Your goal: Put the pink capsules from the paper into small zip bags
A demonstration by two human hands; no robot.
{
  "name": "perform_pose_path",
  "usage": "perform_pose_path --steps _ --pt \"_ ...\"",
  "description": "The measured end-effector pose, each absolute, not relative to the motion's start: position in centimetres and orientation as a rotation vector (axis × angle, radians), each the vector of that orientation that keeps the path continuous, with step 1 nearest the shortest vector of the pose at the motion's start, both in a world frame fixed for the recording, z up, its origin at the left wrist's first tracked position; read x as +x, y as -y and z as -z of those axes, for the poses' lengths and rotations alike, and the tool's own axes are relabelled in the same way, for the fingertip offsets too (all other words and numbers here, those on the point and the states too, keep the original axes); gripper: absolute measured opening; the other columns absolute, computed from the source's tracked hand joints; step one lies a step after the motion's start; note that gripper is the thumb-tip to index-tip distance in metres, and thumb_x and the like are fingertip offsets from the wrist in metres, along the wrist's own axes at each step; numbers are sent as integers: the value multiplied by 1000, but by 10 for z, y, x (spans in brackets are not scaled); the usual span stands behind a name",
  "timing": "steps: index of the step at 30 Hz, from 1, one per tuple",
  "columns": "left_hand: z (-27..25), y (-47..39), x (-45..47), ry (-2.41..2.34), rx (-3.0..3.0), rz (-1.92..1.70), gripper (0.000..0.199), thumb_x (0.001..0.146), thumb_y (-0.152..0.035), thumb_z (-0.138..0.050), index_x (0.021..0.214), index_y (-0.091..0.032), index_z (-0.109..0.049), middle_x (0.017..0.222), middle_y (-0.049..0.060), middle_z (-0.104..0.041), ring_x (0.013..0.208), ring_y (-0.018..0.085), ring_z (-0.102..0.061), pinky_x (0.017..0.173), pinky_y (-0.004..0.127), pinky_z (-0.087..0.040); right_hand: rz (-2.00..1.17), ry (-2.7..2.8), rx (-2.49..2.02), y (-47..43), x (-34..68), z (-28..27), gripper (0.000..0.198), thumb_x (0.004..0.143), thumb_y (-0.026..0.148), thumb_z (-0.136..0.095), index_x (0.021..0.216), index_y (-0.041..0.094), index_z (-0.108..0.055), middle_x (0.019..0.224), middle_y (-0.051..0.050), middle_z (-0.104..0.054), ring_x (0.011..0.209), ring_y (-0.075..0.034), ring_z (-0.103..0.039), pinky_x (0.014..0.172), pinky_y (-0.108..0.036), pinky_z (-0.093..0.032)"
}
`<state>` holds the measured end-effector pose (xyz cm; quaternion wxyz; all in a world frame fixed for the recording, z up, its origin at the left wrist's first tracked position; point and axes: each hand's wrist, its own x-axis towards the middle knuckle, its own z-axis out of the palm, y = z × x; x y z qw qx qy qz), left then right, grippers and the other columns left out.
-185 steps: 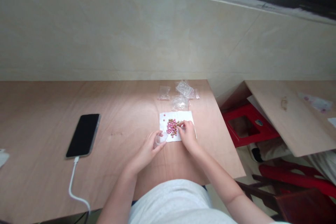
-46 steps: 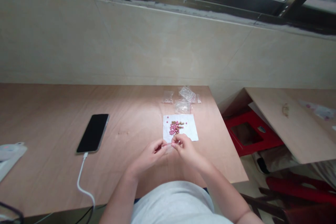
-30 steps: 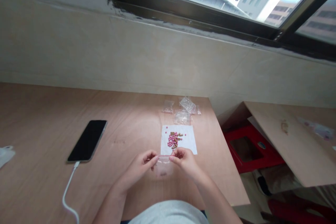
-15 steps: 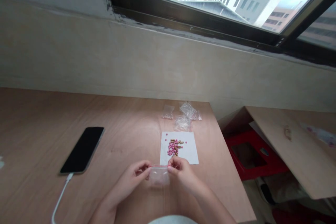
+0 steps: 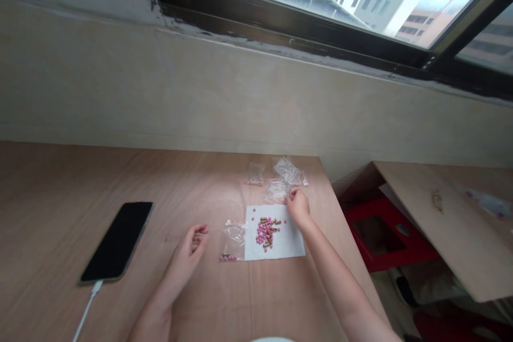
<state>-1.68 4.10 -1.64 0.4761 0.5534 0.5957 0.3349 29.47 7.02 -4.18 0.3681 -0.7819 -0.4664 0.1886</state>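
Note:
My right hand point(image 5: 298, 206) reaches past the white paper, its fingertips pinched at the right edge of a clear zip bag point(image 5: 276, 191) lying behind the sheet. Loosely curled and holding nothing visible, my left hand point(image 5: 193, 243) hovers over the desk left of the paper. Between the hands lies another zip bag point(image 5: 234, 235), with several pink pills point(image 5: 228, 258) and a capsule at its bottom. It touches the left edge of the white paper point(image 5: 288, 243). On that sheet sits a heap of pink pills point(image 5: 262, 234) mixed with gold-brown capsules point(image 5: 274, 221).
More clear bags point(image 5: 287, 170) lie at the desk's back, with a single small bag point(image 5: 255, 173) to their left. A black phone point(image 5: 118, 240) with a white cable point(image 5: 86, 304) is on the left. Past the desk's right edge stand a red stool point(image 5: 385, 240) and another table point(image 5: 460, 224).
The bag between my hands has been laid down left of the paper, with pills in it. My right hand has moved forward to the rear bags. My left hand has drawn back left.

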Motion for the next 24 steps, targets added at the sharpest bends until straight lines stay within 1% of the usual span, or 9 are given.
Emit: perform_pose_path --steps 4,7,11,14,16,18,20,22,24 --pt "18 -32 -24 -1401 1345 -792 36 65 -43 -56 90 -17 -53 86 6 -59 81 20 -57 71 31 -48 -516 1022 -2100 -71 297 52 8 62 19 -55 70 17 -52 63 -3 -57 58 -15 -53 54 -25 -36" --pt "22 -28 -26 -1412 1324 -769 37 65 -43 -57 91 -16 -53 86 6 -59 81 20 -57 71 31 -48 -558 957 -2066 -71 298 52 9 61 19 -56 69 16 -53 62 -3 -58 58 -15 -53 55 -24 -38" --pt "20 -24 -25 -1406 1325 -752 37 65 -42 -57 91 -16 -53 86 7 -60 82 20 -58 73 32 -48 -590 867 -1975 -68 300 42 19 60 23 -58 77 14 -55 63 -3 -58 60 -16 -54 56 -26 -40" --pt "15 -23 -23 -1406 1331 -752 36 65 -44 -57 89 -16 -54 86 7 -61 83 21 -58 74 33 -47 -645 818 -1894 -60 303 28 28 62 28 -58 85 12 -55 63 -3 -58 55 -14 -52 51 -25 -40" --pt "9 -21 -21 -1410 1336 -748 36 66 -44 -57 88 -16 -55 86 6 -62 83 21 -59 75 33 -48 -705 790 -1817 -49 304 15 33 63 34 -58 87 11 -56 64 -4 -58 53 -13 -51 49 -24 -39" --pt "1 -20 -18 -1402 1354 -738 33 67 -44 -56 87 -17 -56 86 6 -62 83 21 -59 75 34 -47 -787 750 -1702 -33 302 0 35 62 39 -59 84 13 -57 68 -4 -58 54 -12 -49 48 -24 -37" --pt "-10 -17 -14 -1374 1391 -716 30 69 -42 -55 86 -18 -57 86 5 -62 82 21 -59 76 34 -46 -868 719 -1595 -14 295 -16 32 60 40 -62 79 14 -58 70 -3 -57 54 -11 -47 49 -23 -36" --pt "-24 -12 -6 -1322 1444 -669 25 72 -39 -53 86 -18 -56 87 4 -62 83 20 -58 79 34 -45 -934 742 -1559 6 282 -28 27 61 39 -63 72 15 -57 66 -2 -56 55 -10 -46 50 -23 -35" --pt "-38 -3 5 -1239 1501 -601 21 75 -37 -50 84 -19 -57 86 4 -62 86 20 -57 81 33 -43 -1014 784 -1541 25 263 -34 26 60 39 -65 63 16 -53 59 0 -53 52 -10 -43 50 -23 -33"
